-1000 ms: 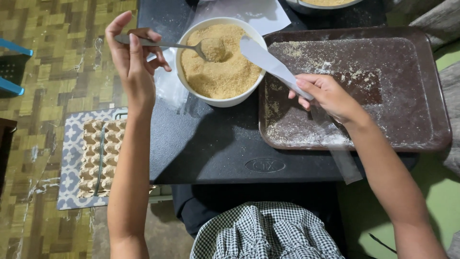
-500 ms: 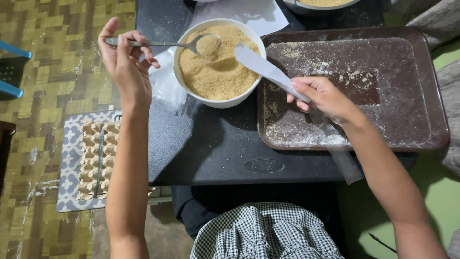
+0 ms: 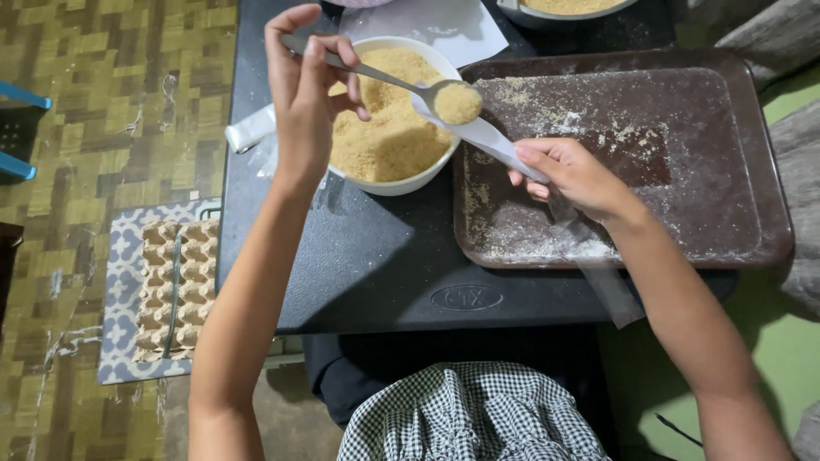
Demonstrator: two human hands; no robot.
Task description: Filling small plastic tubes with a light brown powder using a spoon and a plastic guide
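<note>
On the table (image 3: 376, 273), the bowl (image 3: 389, 179) sits left of the tray (image 3: 735, 230); an egg carton (image 3: 179, 290) lies on the floor further left.

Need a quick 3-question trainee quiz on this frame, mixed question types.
1. True or false: the spoon is empty.
2. Which hand holds the spoon? A) left hand B) right hand C) both
3. Fill in: the right hand holds a thin clear ____ over the brown tray.

Key:
1. False. It carries a heap of tan crumbs, lifted over the rim of the white bowl.
2. A. The left hand grips the handle end.
3. Bag. Its open end sits right by the spoon's load; whether they touch cannot be told.
</note>
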